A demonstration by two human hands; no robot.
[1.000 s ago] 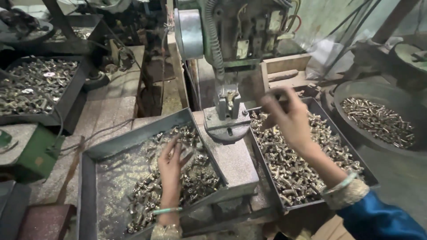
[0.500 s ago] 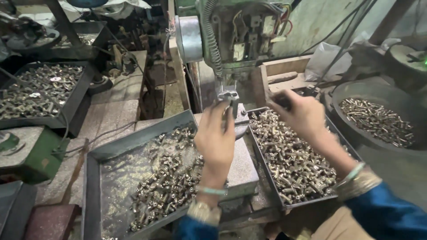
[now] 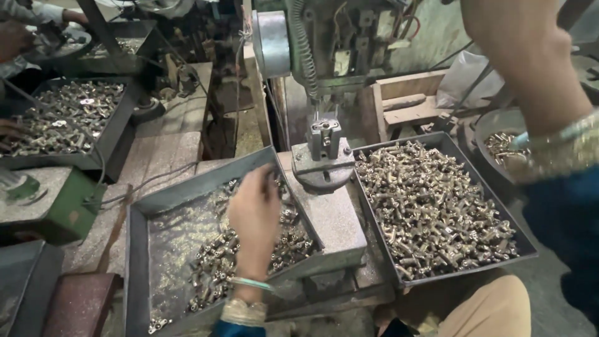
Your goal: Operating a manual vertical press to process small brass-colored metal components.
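Note:
My left hand (image 3: 254, 212) reaches down into the left grey metal tray (image 3: 187, 190), fingers curled among the small brass fittings (image 3: 215, 265); whether it grips one is hidden by the back of the hand. My right hand (image 3: 515, 59) is raised high at the upper right, its fingers cut off by the frame's top edge, bangles at the wrist. Between the two trays stands a small press (image 3: 324, 75) with a steel fixture (image 3: 324, 138) on a round base. The right tray (image 3: 465, 269) is heaped with brass fittings (image 3: 430, 212).
A round pan (image 3: 493, 128) with more fittings sits behind the right tray. At far left is another tray of parts (image 3: 62, 118), a green box (image 3: 68, 206) and another person's hand (image 3: 15, 37). A wooden frame (image 3: 405, 100) stands behind the press.
My left hand went from the left tray up to the press fixture and has come back down into the tray. My right hand lifted from above the right tray up to the frame's top.

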